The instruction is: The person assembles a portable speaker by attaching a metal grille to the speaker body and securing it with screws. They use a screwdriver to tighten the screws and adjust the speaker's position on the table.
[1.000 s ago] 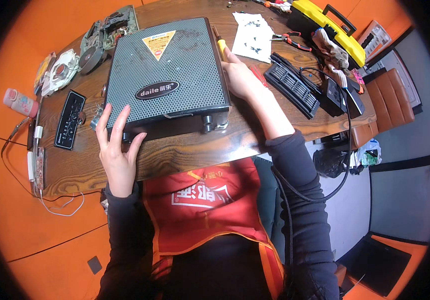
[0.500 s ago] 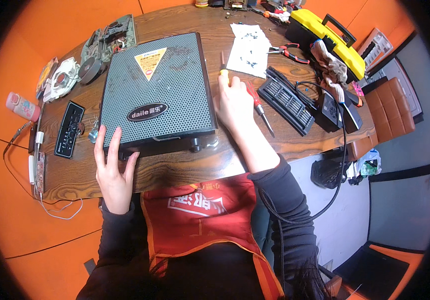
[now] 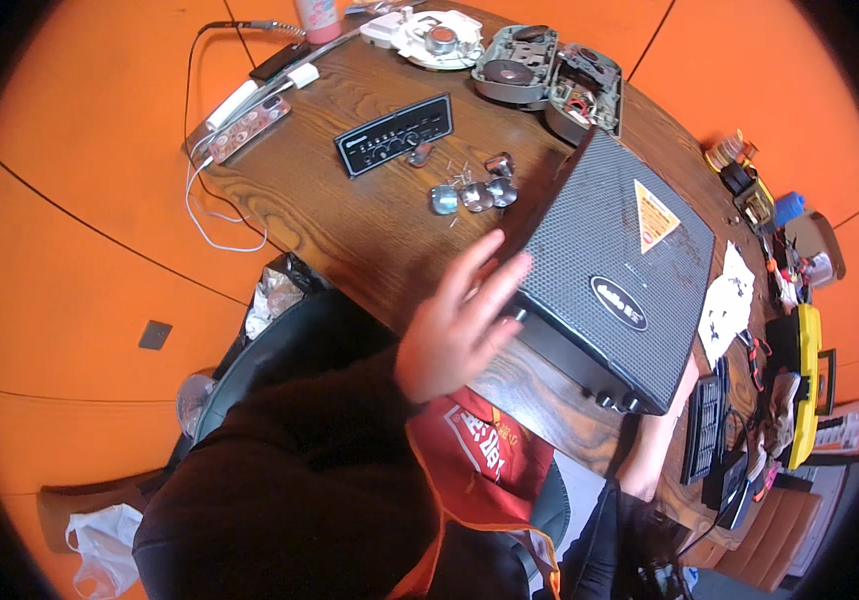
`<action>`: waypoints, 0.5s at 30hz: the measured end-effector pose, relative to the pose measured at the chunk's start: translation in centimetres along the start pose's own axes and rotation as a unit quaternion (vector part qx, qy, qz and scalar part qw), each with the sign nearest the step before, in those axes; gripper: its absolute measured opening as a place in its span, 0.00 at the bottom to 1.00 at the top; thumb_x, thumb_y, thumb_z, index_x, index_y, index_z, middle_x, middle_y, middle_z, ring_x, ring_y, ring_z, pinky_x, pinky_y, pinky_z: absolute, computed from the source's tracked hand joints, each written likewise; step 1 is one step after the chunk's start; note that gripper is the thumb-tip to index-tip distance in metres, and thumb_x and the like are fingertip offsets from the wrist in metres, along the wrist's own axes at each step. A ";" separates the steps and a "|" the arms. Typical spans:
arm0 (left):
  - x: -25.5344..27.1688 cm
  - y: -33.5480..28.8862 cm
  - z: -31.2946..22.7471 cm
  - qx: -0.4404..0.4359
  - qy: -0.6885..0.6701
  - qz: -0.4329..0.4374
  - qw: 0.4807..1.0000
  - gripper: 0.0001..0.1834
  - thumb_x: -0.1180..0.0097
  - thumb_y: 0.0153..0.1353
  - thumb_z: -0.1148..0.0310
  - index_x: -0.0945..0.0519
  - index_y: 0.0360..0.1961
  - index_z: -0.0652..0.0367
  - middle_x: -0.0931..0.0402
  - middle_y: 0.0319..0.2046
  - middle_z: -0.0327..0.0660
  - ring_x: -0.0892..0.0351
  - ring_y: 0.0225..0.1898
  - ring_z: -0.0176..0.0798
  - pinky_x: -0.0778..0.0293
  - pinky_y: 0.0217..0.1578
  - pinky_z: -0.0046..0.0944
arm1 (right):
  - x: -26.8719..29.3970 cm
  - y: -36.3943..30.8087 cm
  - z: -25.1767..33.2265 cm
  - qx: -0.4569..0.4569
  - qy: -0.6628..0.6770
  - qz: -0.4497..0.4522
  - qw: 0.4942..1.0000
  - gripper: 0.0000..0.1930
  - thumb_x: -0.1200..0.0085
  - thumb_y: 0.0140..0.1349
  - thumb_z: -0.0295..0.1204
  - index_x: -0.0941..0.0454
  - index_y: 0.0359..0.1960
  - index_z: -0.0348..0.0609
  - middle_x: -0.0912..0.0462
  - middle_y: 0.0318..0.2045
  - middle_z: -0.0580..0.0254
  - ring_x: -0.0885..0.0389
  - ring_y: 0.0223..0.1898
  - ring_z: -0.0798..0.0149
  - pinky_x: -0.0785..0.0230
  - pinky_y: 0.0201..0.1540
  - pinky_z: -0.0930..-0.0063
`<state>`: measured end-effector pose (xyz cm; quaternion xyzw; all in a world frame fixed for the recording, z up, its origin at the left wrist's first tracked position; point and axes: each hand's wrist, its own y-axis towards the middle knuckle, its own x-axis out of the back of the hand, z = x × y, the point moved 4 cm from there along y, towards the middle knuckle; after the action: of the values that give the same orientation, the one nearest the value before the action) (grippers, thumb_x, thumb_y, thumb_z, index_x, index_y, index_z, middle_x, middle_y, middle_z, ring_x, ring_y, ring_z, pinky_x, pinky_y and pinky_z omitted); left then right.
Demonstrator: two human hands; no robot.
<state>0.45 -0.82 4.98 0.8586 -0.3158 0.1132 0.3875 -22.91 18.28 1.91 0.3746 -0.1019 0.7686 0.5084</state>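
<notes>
A black speaker box (image 3: 675, 280) with a perforated metal grille, an oval badge and a triangular sticker lies on the wooden table. My left hand (image 3: 465, 325) is at its near left corner, fingers stretched and slightly apart, holding nothing; whether the fingertips touch the edge is unclear. Against the box's right side is my right hand (image 3: 683, 392), its fingers hidden behind the box. Left of the box lie a black control panel (image 3: 395, 136), several shiny round knobs (image 3: 477, 197) and a few loose screws (image 3: 463, 172).
Opened device housings (image 3: 585, 95) stand beyond the box. A patterned phone (image 3: 250, 130) with cables is far left. To the right are white paper with small dark parts (image 3: 728, 300), a black bit set (image 3: 704, 430) and a yellow toolbox (image 3: 807, 385).
My view has swung left, so the box appears turned and further right. My right hand, earlier visible beside a yellow-handled screwdriver, is now mostly hidden by the box. My left hand stays near the same corner.
</notes>
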 end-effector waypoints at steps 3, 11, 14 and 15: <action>1.6 0.7 4.1 0.080 -0.041 -0.073 0.993 0.25 0.44 0.49 0.81 0.28 0.51 0.64 0.34 0.50 0.48 0.27 0.48 0.46 0.30 0.46 0.39 | 0.4 -0.2 -1.1 -0.053 0.020 -0.028 0.998 0.20 0.43 0.54 0.28 0.27 0.50 0.38 0.18 0.39 0.55 0.19 0.40 0.64 0.30 0.45 0.73; 2.4 5.3 12.2 0.034 0.042 0.018 0.998 0.20 0.36 0.43 0.74 0.25 0.41 0.62 0.26 0.35 0.46 0.28 0.39 0.51 0.32 0.42 0.41 | 1.1 -0.3 -2.1 -0.013 0.022 -0.082 0.996 0.21 0.43 0.53 0.26 0.29 0.50 0.35 0.20 0.39 0.57 0.21 0.40 0.66 0.30 0.44 0.75; 2.5 4.9 12.4 0.084 -0.005 0.006 0.996 0.19 0.36 0.43 0.74 0.24 0.39 0.64 0.25 0.32 0.47 0.25 0.34 0.51 0.30 0.37 0.40 | 1.2 -0.8 -2.1 0.074 -0.086 -0.054 0.992 0.17 0.51 0.58 0.26 0.28 0.49 0.35 0.24 0.40 0.54 0.22 0.43 0.63 0.31 0.44 0.74; 2.6 4.8 12.4 0.088 -0.003 -0.003 0.996 0.18 0.36 0.43 0.74 0.24 0.38 0.64 0.25 0.32 0.47 0.25 0.33 0.50 0.29 0.35 0.40 | 1.3 -1.0 -2.2 0.067 -0.077 -0.057 0.993 0.17 0.51 0.58 0.25 0.28 0.49 0.36 0.25 0.40 0.54 0.23 0.43 0.64 0.31 0.44 0.74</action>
<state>-1.21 -13.52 0.61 0.8909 -0.3031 0.1363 0.3096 -23.40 20.85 1.00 0.4715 -0.0672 0.7120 0.5159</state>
